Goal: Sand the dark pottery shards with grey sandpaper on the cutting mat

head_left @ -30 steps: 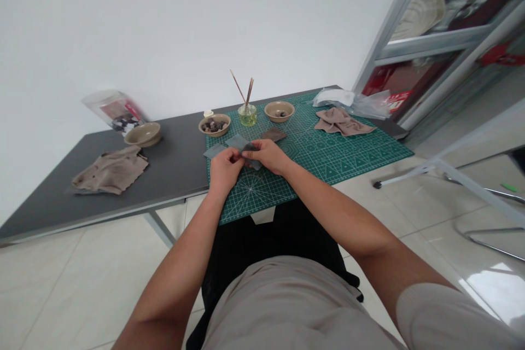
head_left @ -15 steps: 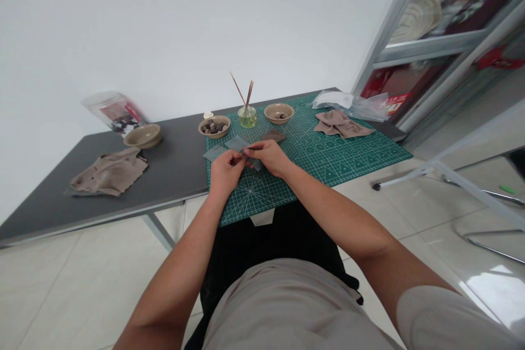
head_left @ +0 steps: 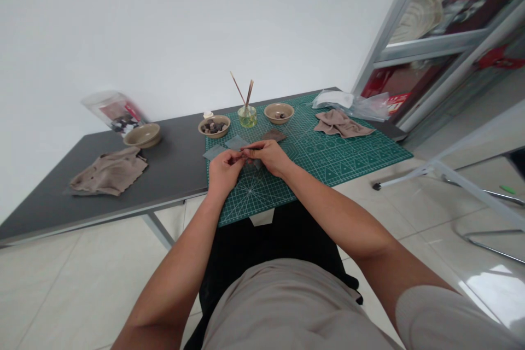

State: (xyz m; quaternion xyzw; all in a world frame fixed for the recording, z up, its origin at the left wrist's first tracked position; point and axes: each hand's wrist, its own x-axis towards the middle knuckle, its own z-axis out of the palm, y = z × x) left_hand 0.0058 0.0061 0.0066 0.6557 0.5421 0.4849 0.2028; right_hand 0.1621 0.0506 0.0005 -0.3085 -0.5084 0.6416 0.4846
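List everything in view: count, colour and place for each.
Table: one, dark grey, mid-view.
Cutting mat: one, green, on the table.
Bowls: three, tan; two by the mat's far edge holding dark lumps, one left on the table.
Glass jar: one, yellow-green liquid, wooden sticks, between two bowls.
Cloths: two, taupe; table left, mat right.
Sheets: two grey, one brown, on the mat.
Plastic bag: one, clear, far right.
Left grip, right grip: together above the sheets; anything held is too small to tell.
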